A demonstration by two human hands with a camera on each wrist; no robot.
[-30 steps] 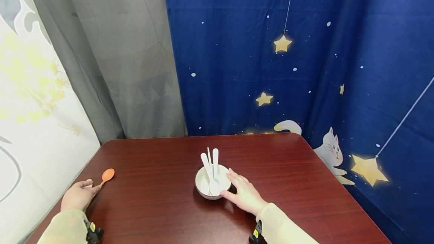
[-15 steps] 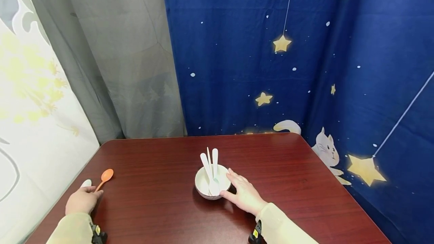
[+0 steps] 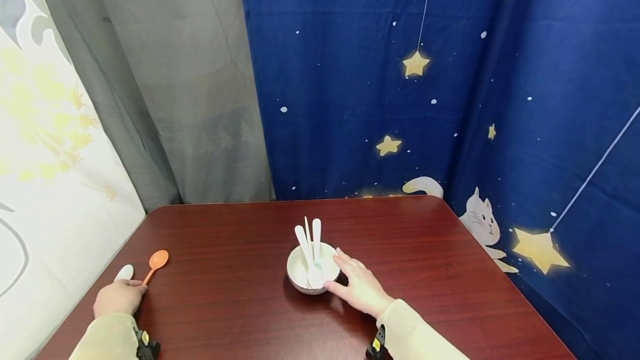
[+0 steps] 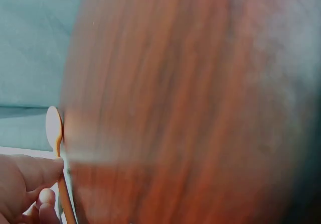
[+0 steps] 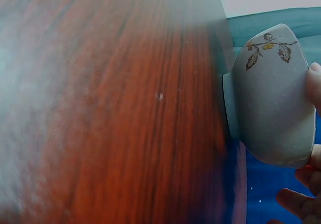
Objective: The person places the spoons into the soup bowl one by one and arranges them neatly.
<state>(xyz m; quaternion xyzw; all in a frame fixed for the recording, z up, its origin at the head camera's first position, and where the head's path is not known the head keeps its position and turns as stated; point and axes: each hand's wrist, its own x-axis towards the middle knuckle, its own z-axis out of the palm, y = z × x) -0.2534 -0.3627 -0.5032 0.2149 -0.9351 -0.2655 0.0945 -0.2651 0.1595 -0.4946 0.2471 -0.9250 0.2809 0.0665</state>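
On the table's left side my left hand (image 3: 120, 297) pinches the handle of an orange spoon (image 3: 158, 260) between thumb and fingers. Its orange handle (image 4: 65, 199) runs past my fingertips in the left wrist view. A white spoon-shaped end (image 3: 124, 273) sticks out beyond that hand; the rest is hidden. My right hand (image 3: 361, 288) holds the right side of a pale bowl (image 3: 295, 279), thumb and fingers spread along its rim. In the right wrist view the bowl (image 5: 273, 98) shows a leaf pattern. A white spoon (image 3: 315, 278) and other white-handled utensils (image 3: 317, 232) lean inside it.
The dark red wooden table (image 3: 225, 249) spans the lower view, its rounded back corners in sight. Behind it hang a grey curtain (image 3: 200, 99) and a blue curtain (image 3: 350, 71) with stars. A white patterned cloth (image 3: 60, 182) hangs along the left edge.
My left hand has drawn slightly back toward me, its fingers lower on the orange spoon. More of the white spoon-shaped end shows past it. The right hand and bowl have stayed put.
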